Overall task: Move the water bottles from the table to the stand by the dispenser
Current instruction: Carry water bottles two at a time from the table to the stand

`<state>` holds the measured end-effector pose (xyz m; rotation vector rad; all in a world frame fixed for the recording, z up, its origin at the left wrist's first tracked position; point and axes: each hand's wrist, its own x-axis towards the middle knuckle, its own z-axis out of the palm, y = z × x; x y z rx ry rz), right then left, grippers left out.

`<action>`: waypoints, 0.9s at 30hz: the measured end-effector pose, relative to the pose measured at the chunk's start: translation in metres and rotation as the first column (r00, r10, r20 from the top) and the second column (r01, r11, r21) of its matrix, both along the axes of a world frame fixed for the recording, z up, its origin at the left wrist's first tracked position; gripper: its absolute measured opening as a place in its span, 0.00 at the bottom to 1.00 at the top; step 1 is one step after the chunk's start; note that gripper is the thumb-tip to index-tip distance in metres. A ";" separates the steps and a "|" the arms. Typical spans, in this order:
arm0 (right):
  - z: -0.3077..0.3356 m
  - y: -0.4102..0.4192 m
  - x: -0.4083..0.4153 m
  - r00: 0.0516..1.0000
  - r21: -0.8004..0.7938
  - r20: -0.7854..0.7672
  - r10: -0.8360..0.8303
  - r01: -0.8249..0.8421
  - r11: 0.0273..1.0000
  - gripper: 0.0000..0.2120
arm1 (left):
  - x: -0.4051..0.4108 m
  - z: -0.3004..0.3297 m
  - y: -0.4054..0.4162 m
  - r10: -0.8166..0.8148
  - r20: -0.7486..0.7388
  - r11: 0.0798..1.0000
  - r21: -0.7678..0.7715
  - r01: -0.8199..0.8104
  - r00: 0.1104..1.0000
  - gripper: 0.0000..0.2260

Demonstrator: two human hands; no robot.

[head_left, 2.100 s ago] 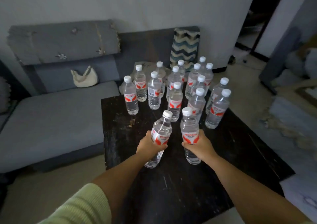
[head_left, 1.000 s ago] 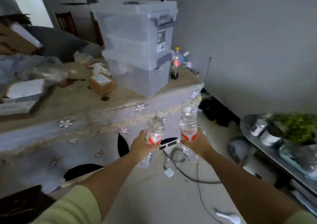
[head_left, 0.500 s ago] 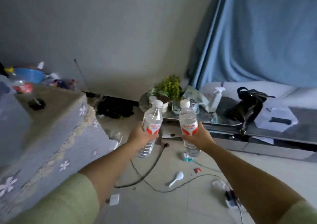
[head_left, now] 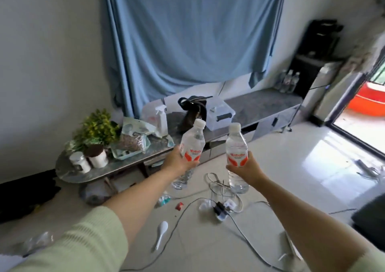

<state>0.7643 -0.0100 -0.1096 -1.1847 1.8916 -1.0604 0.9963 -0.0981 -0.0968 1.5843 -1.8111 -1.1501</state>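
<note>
Both your arms reach forward, raised over the floor (head_left: pixel 291 167), sleeves pale green. Your left hand (head_left: pixel 177 162) has its grip wrapped around the label of the left bottle (head_left: pixel 191 144), which tilts a bit to the right, cap up. Your right hand (head_left: pixel 248 168) has its grip closed on the lower label of the right bottle (head_left: pixel 236 146), held upright, base hanging below the hand. The two bottles sit side by side, apart, not touching.

Count: two bottles in hand, one per grip. Three more bottles (head_left: pixel 288 82) stand far ahead and right of your right grip, at the end of the stand (head_left: pixel 264 102), just beside the dark dispenser (head_left: pixel 318 42).

Ahead of both grips, on the stand: one clear box (head_left: pixel 220 113), one black bag (head_left: pixel 193 111), one spray bottle (head_left: pixel 161 118). Left of your left grip: one plant (head_left: pixel 98 127), two jars (head_left: pixel 89 160), some packets (head_left: pixel 135 138). Below the grips on the floor: cables (head_left: pixel 216 186), one white spoon (head_left: pixel 161 237). Blue curtain (head_left: pixel 191 31) hangs behind.
</note>
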 end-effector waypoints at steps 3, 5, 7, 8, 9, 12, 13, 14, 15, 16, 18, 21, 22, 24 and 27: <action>0.003 -0.001 -0.050 0.997 -0.006 0.006 -0.074 0.074 0.997 0.30 | -0.059 0.004 -0.015 -0.108 -0.035 0.994 -0.015 0.108 0.994 0.29; 0.005 -0.005 -0.085 0.996 -0.005 0.013 -0.091 0.091 0.996 0.30 | -0.101 0.008 -0.026 -0.138 -0.052 0.990 -0.021 0.137 0.989 0.29; 0.007 -0.009 -0.122 0.995 -0.002 -0.002 -0.101 0.101 0.995 0.30 | -0.143 0.010 -0.036 -0.144 -0.056 0.989 -0.029 0.143 0.988 0.29; 0.008 -0.009 -0.138 0.994 -0.002 -0.010 -0.110 0.110 0.994 0.29 | -0.161 0.011 -0.040 -0.143 -0.063 0.989 -0.031 0.141 0.988 0.28; 0.010 -0.009 -0.155 0.992 0.001 -0.015 -0.125 0.125 0.992 0.28 | -0.180 0.011 -0.044 -0.145 -0.082 0.989 -0.030 0.143 0.986 0.25; 0.017 -0.009 -0.215 0.982 -0.012 -0.045 -0.182 0.182 0.983 0.29 | -0.245 0.013 -0.052 -0.169 -0.127 0.985 -0.052 0.164 0.977 0.19; 0.020 -0.008 -0.236 0.978 -0.017 -0.048 -0.203 0.202 0.979 0.29 | -0.269 0.013 -0.054 -0.198 -0.134 0.980 -0.057 0.191 0.971 0.19; 0.022 -0.007 -0.252 0.975 -0.016 -0.055 -0.215 0.215 0.977 0.29 | -0.287 0.012 -0.055 -0.224 -0.137 0.974 -0.054 0.219 0.965 0.19; 0.023 -0.004 -0.267 0.971 -0.011 -0.062 -0.232 0.232 0.973 0.28 | -0.304 0.010 -0.056 -0.249 -0.134 0.968 -0.046 0.245 0.959 0.20; 0.022 0.000 -0.282 0.964 -0.008 -0.065 -0.259 0.259 0.966 0.28 | -0.323 0.006 -0.057 -0.278 -0.128 0.961 -0.032 0.276 0.952 0.23; 0.020 0.004 -0.311 0.947 -0.006 -0.075 -0.312 0.312 0.950 0.28 | -0.361 0.001 -0.059 -0.340 -0.121 0.939 0.003 0.343 0.933 0.29; 0.013 0.002 -0.347 0.927 0.013 -0.042 -0.373 0.373 0.928 0.29 | -0.412 -0.006 -0.070 -0.406 -0.080 0.912 0.018 0.409 0.910 0.32; 0.011 0.000 -0.355 0.921 0.018 -0.024 -0.389 0.389 0.921 0.30 | -0.426 -0.008 -0.075 -0.423 -0.072 0.905 0.024 0.426 0.903 0.32; 0.003 -0.006 -0.375 0.911 0.028 -0.008 -0.412 0.412 0.911 0.30 | -0.457 -0.014 -0.086 -0.456 -0.052 0.888 0.034 0.458 0.888 0.32; -0.004 -0.021 -0.413 0.902 0.046 -0.032 -0.430 0.431 0.901 0.30 | -0.509 -0.018 -0.108 -0.496 -0.032 0.867 0.022 0.497 0.868 0.30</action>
